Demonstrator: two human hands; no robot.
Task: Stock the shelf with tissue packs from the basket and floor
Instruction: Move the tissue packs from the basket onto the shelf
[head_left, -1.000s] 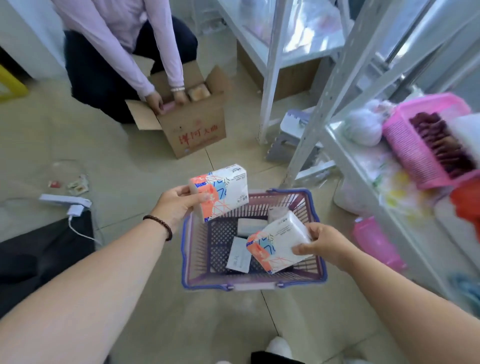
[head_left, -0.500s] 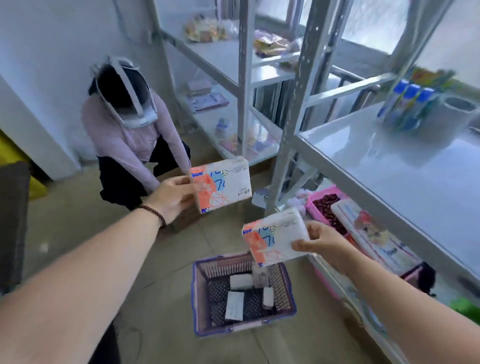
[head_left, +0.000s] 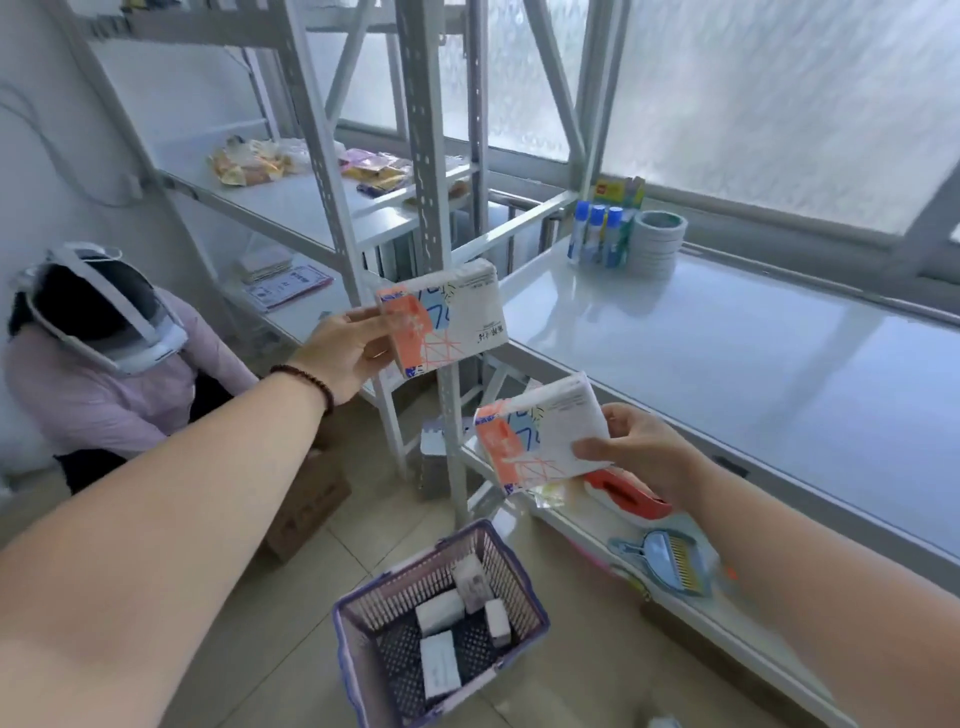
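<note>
Two tissue packs are up in the air here, one per hand. The left hand (head_left: 347, 349) pinches the upper tissue pack (head_left: 441, 318) by its short orange end, thumb on the front face and fingers behind, so the pack's long side runs out to the right and tilts up a bit toward the shelf post (head_left: 435, 218). The right hand (head_left: 638, 451) grips the lower tissue pack (head_left: 537, 435) at its white end, thumb across the front, fingers curled round the back; this one's long axis slopes down to the left, with the orange end pointing down toward the floor. Both packs are held just off the front left corner of the shelf (head_left: 737, 358), neither touching it.

Below the hands, a purple basket (head_left: 519, 587) sits on the tiled floor, tilted in the view, with a few small white packs (head_left: 440, 613) lying loose on its bottom. On the lower shelf level, right under the right hand, there's something red and white (head_left: 626, 492), and further along a blue dustpan and brush set (head_left: 670, 564). At the far end of the big shelf stand blue-capped bottles (head_left: 597, 235) beside a stack of tape rolls (head_left: 658, 243). Off to the left another person (head_left: 104, 374) wearing a headset crouches by a cardboard box (head_left: 306, 504).
</note>
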